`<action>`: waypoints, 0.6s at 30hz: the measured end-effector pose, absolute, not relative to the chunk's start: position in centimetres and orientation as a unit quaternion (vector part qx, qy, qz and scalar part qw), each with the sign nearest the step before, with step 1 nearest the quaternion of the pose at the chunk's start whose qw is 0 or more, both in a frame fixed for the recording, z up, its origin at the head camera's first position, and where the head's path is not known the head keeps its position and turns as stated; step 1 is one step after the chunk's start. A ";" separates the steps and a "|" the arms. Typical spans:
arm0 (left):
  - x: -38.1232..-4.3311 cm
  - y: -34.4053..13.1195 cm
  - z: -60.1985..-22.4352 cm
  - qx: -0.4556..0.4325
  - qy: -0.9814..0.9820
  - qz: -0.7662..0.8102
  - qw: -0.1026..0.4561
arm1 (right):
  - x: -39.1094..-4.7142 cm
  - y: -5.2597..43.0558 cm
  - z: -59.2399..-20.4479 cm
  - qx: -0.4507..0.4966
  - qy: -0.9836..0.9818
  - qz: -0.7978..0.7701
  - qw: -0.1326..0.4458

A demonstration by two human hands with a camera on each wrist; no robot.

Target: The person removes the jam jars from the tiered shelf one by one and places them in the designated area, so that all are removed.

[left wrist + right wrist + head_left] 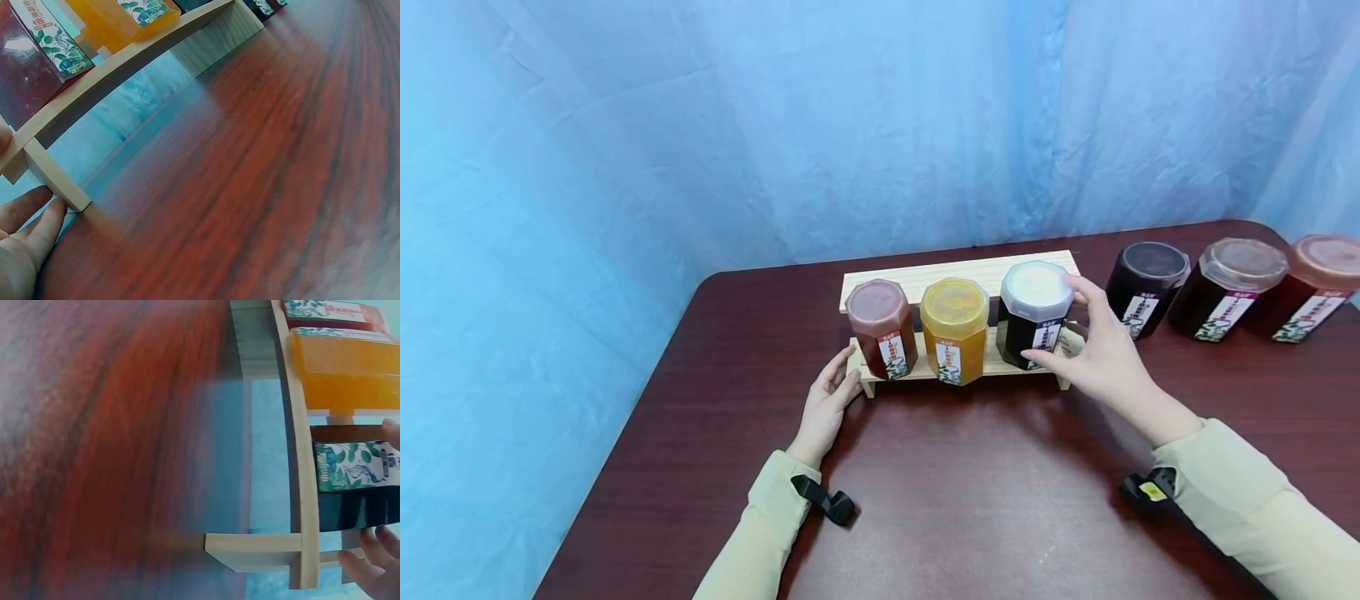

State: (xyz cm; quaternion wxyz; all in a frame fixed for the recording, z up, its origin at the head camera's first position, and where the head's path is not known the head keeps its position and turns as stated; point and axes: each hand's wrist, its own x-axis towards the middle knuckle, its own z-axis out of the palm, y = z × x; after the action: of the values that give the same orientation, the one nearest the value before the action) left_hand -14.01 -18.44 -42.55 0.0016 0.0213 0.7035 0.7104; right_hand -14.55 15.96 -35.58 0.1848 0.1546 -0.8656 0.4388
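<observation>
Sleeve [1232, 483], right hand [1108, 350], dark jar [1019, 332] in grasp

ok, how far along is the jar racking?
Done: dark red octagonal jar, orange octagonal jar, both on the pale wooden rack, lower tier.
In hand: white-lidded black jar, gripped by the right hand; left hand touches the rack.
Likely left: three dark lidded jars on the brown table; rack's upper tier is bare.

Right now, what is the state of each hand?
Left hand: open, touching the wooden rack.
Right hand: closed, holding the white-lidded dark jar.
</observation>
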 end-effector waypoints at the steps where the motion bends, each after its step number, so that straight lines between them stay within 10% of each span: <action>1: -14.0 -18.5 -42.6 0.022 0.704 0.710 0.001 | -14.6 15.9 -35.7 0.153 -0.865 0.440 0.187; 18: -14.1 -18.5 -42.7 0.022 0.698 0.716 0.002 | -15.0 15.0 -36.7 0.143 -0.855 0.446 0.225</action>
State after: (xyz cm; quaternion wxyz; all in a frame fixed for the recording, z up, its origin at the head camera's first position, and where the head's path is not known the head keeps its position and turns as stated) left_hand -14.07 -18.49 -42.71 0.0023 0.0216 0.6981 0.7156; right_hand -14.98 15.02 -36.70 0.2249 0.1432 -0.8546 0.4455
